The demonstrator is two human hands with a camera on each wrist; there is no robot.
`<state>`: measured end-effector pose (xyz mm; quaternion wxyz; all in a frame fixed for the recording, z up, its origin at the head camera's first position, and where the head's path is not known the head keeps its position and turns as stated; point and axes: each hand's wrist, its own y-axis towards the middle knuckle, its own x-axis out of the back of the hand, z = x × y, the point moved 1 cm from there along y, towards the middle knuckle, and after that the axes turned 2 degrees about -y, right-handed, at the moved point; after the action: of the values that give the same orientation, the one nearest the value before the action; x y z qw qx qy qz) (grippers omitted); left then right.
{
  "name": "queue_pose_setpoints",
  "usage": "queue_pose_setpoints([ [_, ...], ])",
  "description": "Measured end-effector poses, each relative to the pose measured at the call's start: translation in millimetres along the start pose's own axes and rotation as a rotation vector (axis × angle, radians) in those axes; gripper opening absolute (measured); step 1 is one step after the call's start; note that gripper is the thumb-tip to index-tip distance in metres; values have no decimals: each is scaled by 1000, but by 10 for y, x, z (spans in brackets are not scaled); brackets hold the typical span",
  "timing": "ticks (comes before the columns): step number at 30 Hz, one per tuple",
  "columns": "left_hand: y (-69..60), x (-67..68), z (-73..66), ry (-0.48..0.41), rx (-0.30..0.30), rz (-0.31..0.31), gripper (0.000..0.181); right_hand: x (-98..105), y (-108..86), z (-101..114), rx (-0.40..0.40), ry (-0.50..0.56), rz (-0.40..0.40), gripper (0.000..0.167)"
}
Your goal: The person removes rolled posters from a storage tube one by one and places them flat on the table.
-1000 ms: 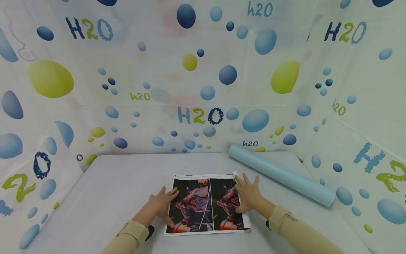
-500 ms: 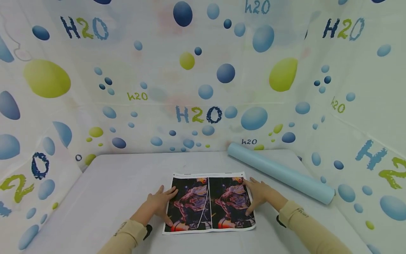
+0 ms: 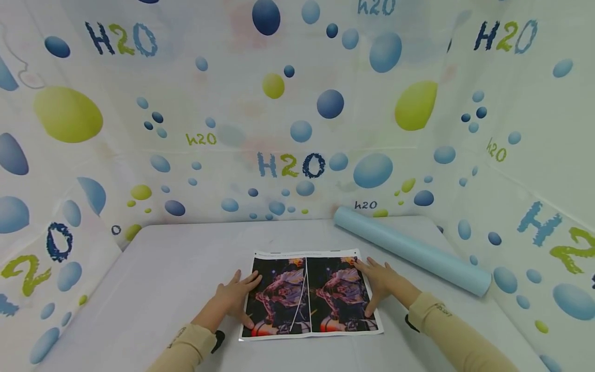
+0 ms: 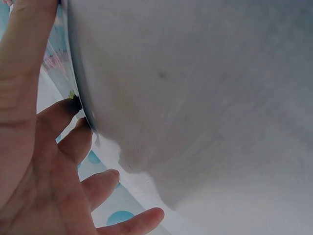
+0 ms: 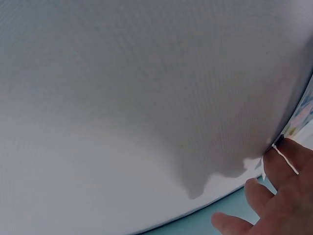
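Observation:
A printed paper sheet (image 3: pixel 334 294) lies spread out on the white table in the head view, bearing two near-identical dark, colourful pictures side by side within a white margin. Along its left edge rests my left hand (image 3: pixel 232 299), fingers and thumb spread on the print. My right hand (image 3: pixel 382 283) touches the right edge in the same way, fingertips near the far corner and thumb lower down. The left wrist view shows the left hand (image 4: pixel 58 186) with fingers apart at the paper's edge. In the right wrist view, the right hand's (image 5: pixel 283 191) fingertips meet the sheet's edge.
A long pale-blue roll (image 3: pixel 411 250) lies slanted at the back right of the table (image 3: pixel 176 258). Behind and at both sides hangs a white curtain (image 3: pixel 232 93) printed with blue and green drops and H2O lettering.
The sheet's right side was curled over a second ago and now lies spread out, showing the whole right picture. My right hand has moved to the right; the left has stayed put.

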<state>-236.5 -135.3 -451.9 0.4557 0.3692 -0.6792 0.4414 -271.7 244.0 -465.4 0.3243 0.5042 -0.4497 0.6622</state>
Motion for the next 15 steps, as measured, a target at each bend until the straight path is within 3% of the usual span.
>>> queue_pose_setpoints([
  [15, 42, -36, 26, -37, 11, -11, 112, 15, 32, 29, -25, -40, 11, 130],
])
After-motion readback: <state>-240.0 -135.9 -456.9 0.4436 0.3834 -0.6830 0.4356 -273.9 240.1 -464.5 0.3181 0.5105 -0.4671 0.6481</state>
